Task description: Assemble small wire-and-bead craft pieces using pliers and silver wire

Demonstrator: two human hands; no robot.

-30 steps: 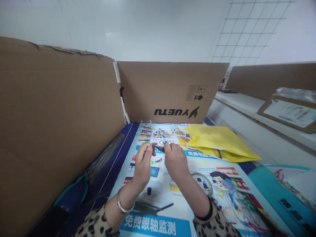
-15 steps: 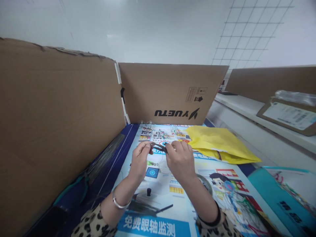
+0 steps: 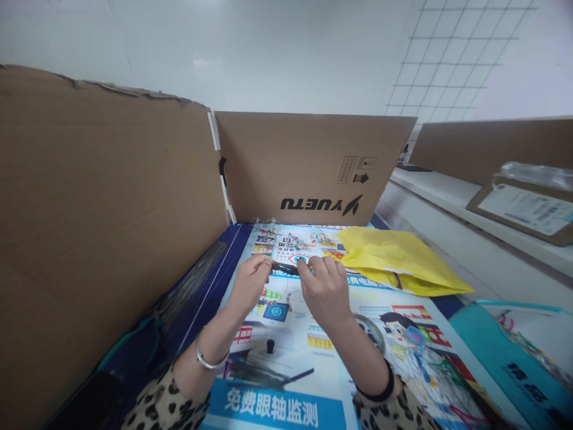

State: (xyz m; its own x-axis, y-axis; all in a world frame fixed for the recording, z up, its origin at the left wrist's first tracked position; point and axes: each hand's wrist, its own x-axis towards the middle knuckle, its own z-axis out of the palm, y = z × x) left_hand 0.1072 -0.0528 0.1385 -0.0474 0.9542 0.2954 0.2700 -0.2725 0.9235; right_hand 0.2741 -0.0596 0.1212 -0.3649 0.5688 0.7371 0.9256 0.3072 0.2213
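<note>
A small dark, thin item (image 3: 285,269) stretches between my two hands above the printed sheet (image 3: 286,346). My left hand (image 3: 250,283) pinches its left end with thumb and forefinger. At the other end, my right hand (image 3: 326,291) grips it, the thumb pressed along it and the other fingers curled. What the item is cannot be made out. A fine strand seems to hang beneath it, over the sheet. Under my right forearm lies a round tin-like object (image 3: 370,331), partly hidden.
Cardboard panels stand at the left (image 3: 107,203) and back (image 3: 308,161). A yellow bag (image 3: 398,257) lies right of my hands, a teal pouch (image 3: 510,364) at the lower right. Clear thin strips (image 3: 190,286) lie left; a dark bundle (image 3: 259,375) lies in front.
My left hand and wrist have shifted slightly left, and the dark item now lies more nearly level between my hands. My right hand has barely moved.
</note>
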